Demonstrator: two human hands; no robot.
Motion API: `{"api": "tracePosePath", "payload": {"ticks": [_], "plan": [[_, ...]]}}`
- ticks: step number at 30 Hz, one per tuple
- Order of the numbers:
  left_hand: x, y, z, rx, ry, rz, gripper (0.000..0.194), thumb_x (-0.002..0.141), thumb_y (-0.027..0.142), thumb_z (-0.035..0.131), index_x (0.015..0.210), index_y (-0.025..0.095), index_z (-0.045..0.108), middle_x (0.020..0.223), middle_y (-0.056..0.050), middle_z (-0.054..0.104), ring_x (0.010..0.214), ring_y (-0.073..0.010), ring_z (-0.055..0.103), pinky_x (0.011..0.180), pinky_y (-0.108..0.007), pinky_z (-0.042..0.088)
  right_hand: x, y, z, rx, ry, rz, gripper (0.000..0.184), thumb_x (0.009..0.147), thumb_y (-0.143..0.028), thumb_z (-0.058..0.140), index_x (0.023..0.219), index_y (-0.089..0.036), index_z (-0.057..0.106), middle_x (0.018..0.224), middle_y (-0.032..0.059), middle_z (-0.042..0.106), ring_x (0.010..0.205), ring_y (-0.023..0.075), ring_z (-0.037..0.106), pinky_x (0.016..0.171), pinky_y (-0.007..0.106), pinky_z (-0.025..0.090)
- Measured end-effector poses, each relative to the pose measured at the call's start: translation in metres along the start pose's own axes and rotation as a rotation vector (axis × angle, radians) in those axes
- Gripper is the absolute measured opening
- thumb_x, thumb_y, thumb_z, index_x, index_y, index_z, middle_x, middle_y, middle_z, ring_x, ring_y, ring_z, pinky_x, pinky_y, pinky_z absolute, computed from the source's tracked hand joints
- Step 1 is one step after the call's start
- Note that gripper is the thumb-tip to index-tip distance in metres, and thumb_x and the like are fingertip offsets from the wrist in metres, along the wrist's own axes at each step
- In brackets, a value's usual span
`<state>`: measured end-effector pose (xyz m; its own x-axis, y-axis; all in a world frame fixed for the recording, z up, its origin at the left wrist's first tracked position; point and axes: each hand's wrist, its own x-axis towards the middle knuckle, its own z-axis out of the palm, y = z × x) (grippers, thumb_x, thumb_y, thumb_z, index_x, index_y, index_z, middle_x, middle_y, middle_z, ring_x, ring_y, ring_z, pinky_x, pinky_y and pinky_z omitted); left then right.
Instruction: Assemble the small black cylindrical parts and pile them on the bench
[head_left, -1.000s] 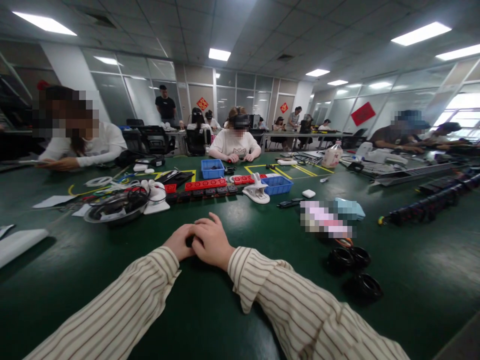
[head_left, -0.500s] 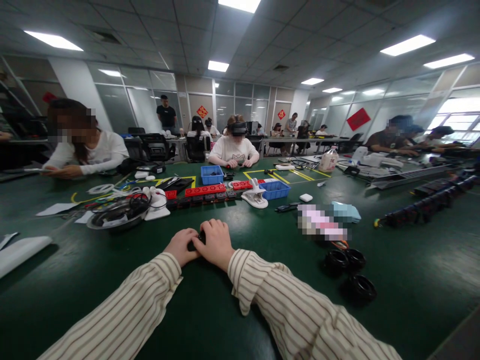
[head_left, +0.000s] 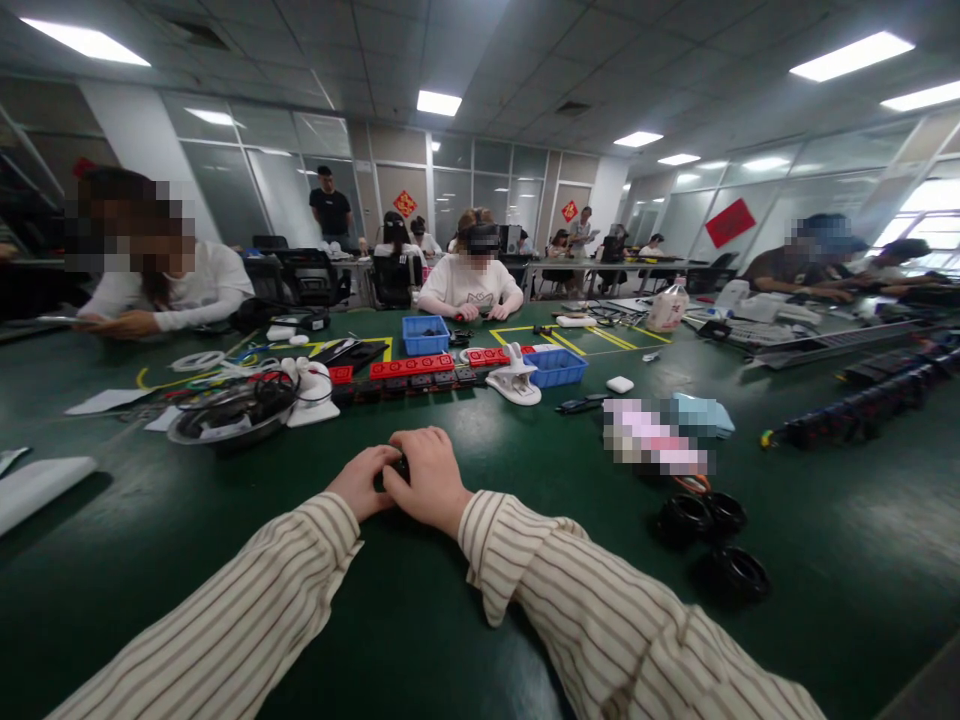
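Both hands meet over the green table in the middle of the view, around a small black object [head_left: 403,466]. Only a dark sliver of it shows between the fingers, so its kind stays hidden. From the left, my left hand [head_left: 363,483] grips it with bent fingers and thumb. My right hand [head_left: 430,482] is curled over its top and other side, the thumb pointing towards the left hand. Off to the right lie three black, ring-shaped parts [head_left: 739,572] with open centres, apart from both hands.
Beyond my hands stretches a row of red and black modules [head_left: 412,367], with a white clip-like stand [head_left: 516,378] and blue bins [head_left: 559,367]. A metal bowl of cables [head_left: 232,420] stands left. A blue packet [head_left: 701,415] lies right. A co-worker [head_left: 471,285] sits opposite.
My right hand has closed further over the black object, so less of it shows. The view has shifted slightly; the things on the table look unmoved.
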<state>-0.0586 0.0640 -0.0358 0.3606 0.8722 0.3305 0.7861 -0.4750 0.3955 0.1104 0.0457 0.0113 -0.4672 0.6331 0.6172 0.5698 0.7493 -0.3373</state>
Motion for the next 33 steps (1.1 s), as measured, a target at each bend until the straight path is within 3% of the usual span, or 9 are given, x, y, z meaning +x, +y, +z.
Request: {"api": "tracePosePath", "payload": {"ticks": [5, 9, 11, 14, 18, 24, 26, 29, 33], "plan": [[0.001, 0.023, -0.006, 0.148, 0.014, -0.149, 0.055, 0.056, 0.028, 0.068, 0.108, 0.015, 0.055, 0.109, -0.011, 0.059, 0.104, -0.0296, 0.052, 0.094, -0.040, 0.038, 0.001, 0.000, 0.003, -0.135, -0.012, 0.151, 0.032, 0.077, -0.046, 0.057, 0.090, -0.017, 0.053, 0.091, 0.0060, 0.056, 0.088, 0.0226, 0.048, 0.080, 0.037, 0.035], [0.003, 0.033, -0.008, 0.164, -0.005, -0.155, 0.035, 0.059, 0.025, 0.064, 0.093, 0.013, 0.060, 0.098, -0.012, 0.062, 0.097, -0.0293, 0.055, 0.090, -0.040, 0.041, 0.001, 0.000, 0.007, -0.205, -0.035, 0.184, 0.029, 0.079, -0.045, 0.055, 0.087, -0.017, 0.053, 0.090, 0.0072, 0.054, 0.085, 0.0230, 0.047, 0.073, 0.035, 0.036], [0.003, 0.033, -0.008, 0.153, -0.010, -0.141, 0.031, 0.059, 0.024, 0.063, 0.088, 0.013, 0.062, 0.097, -0.012, 0.062, 0.097, -0.0297, 0.056, 0.090, -0.041, 0.042, 0.001, 0.001, 0.008, -0.190, -0.034, 0.144, 0.023, 0.081, -0.039, 0.053, 0.085, -0.017, 0.054, 0.089, 0.0073, 0.054, 0.084, 0.0222, 0.047, 0.071, 0.034, 0.036], [0.002, 0.027, -0.007, 0.125, -0.001, -0.119, 0.040, 0.057, 0.024, 0.063, 0.094, 0.011, 0.062, 0.103, -0.014, 0.061, 0.100, -0.0312, 0.055, 0.093, -0.043, 0.041, 0.001, 0.004, 0.008, -0.145, -0.031, 0.044, 0.016, 0.082, -0.032, 0.052, 0.083, -0.017, 0.055, 0.089, 0.0068, 0.055, 0.084, 0.0210, 0.047, 0.072, 0.032, 0.035], [0.001, 0.014, -0.005, 0.067, -0.001, -0.051, 0.038, 0.056, 0.024, 0.060, 0.092, 0.012, 0.063, 0.099, -0.012, 0.063, 0.098, -0.0282, 0.056, 0.091, -0.039, 0.043, 0.001, 0.005, 0.005, -0.105, -0.057, -0.061, 0.007, 0.076, -0.022, 0.052, 0.080, -0.017, 0.055, 0.087, 0.0052, 0.058, 0.084, 0.0192, 0.048, 0.076, 0.031, 0.035], [0.000, 0.000, 0.002, 0.013, 0.008, 0.000, 0.039, 0.058, 0.026, 0.059, 0.096, 0.014, 0.064, 0.103, -0.010, 0.062, 0.098, -0.0279, 0.055, 0.091, -0.039, 0.042, -0.001, 0.002, 0.001, -0.019, -0.072, -0.161, 0.020, 0.069, -0.013, 0.052, 0.088, -0.017, 0.054, 0.086, 0.0017, 0.061, 0.087, 0.0155, 0.052, 0.093, 0.031, 0.030], [-0.001, 0.000, 0.004, 0.014, 0.006, 0.005, 0.044, 0.058, 0.026, 0.061, 0.101, 0.016, 0.062, 0.107, -0.009, 0.061, 0.101, -0.0282, 0.054, 0.092, -0.040, 0.041, -0.001, 0.001, 0.000, 0.013, -0.013, -0.132, 0.023, 0.071, -0.014, 0.052, 0.093, -0.017, 0.053, 0.091, 0.0026, 0.061, 0.091, 0.0163, 0.052, 0.098, 0.034, 0.026], [-0.001, 0.004, 0.003, 0.025, 0.023, -0.014, 0.054, 0.056, 0.026, 0.065, 0.108, 0.015, 0.057, 0.113, -0.011, 0.058, 0.106, -0.0290, 0.051, 0.095, -0.042, 0.038, -0.001, 0.001, 0.000, 0.015, 0.056, -0.015, 0.020, 0.077, -0.024, 0.055, 0.095, -0.017, 0.053, 0.093, 0.0036, 0.059, 0.092, 0.0184, 0.049, 0.093, 0.035, 0.030], [0.000, 0.018, -0.004, 0.058, 0.019, -0.091, 0.050, 0.057, 0.029, 0.067, 0.104, 0.012, 0.058, 0.106, -0.012, 0.060, 0.103, -0.0300, 0.052, 0.095, -0.043, 0.039, 0.002, 0.004, 0.003, -0.069, 0.015, 0.146, 0.027, 0.079, -0.044, 0.057, 0.087, -0.018, 0.054, 0.089, 0.0049, 0.055, 0.088, 0.0205, 0.048, 0.081, 0.035, 0.034]]}}
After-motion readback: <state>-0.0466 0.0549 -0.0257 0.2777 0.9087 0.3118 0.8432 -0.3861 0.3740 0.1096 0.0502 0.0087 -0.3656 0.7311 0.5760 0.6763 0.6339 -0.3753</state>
